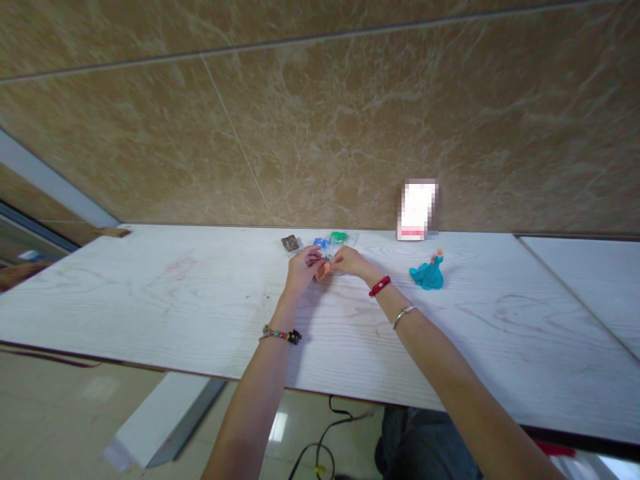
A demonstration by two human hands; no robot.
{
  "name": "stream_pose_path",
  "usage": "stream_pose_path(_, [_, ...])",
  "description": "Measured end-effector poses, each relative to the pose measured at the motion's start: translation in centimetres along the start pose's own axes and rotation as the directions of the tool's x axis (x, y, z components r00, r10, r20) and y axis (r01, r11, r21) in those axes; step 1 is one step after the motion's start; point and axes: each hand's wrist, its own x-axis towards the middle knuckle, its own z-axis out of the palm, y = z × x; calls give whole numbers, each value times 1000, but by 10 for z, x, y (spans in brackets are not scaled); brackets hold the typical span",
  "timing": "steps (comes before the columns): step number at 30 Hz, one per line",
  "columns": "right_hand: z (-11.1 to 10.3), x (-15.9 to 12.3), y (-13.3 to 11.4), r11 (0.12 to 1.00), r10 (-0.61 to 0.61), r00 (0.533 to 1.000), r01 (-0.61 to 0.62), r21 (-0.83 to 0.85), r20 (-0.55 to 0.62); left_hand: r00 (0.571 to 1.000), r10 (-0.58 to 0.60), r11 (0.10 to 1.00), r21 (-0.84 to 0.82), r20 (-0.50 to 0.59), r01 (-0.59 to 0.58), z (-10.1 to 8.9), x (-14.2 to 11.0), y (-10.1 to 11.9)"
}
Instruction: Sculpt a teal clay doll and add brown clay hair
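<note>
Peach-coloured piece (324, 270) sits between the two hands, over the far half of the worktop (210, 300), closer to the wall (325, 133) than to the near edge. Long axis looks slanted: near end toward the person and a little left, far end up-right toward the wall, tucked under fingers. Can't tell from here whether it's wrapped or whether it touches the board.

Left hand (304, 267): narrow, fingertips pinched on the piece's far part from the left. Right hand (350, 260): also narrow, thumb and fingers closed on it from the right. Fingertips nearly meet.

Just beyond the hands, along the wall edge: brown packet (289, 243) at left, blue packet (321, 243) in the middle, green packet (339, 237) beside it, partly behind the right hand.

Well to the right, a teal figure (429, 275): wide base pointing left and toward the person, peach top pointing away. Blurred white object (417, 209) at the wall behind it.

Edges: wall bounds the far side close behind the packets; near edge runs below both forearms. Most sideways room is on the long left stretch; the right side is narrower before the figure, with a seam (575, 297) farther on.
</note>
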Motion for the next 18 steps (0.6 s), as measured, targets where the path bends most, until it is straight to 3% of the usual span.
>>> stream_pose_path(8, [-14,-5,-1,998,68,994,-66,19,-91,997,30,998,61,-67,-26,-1,-2,2])
stream_pose_path(14, [-9,-4,-1,992,101,982,-86,92,-162,994,102,980,174,-42,-93,-5,-2,4])
stream_pose_path(18, [-13,1,1,986,114,972,-87,139,-206,962,128,956,290,-241,-54,-22,3,-3])
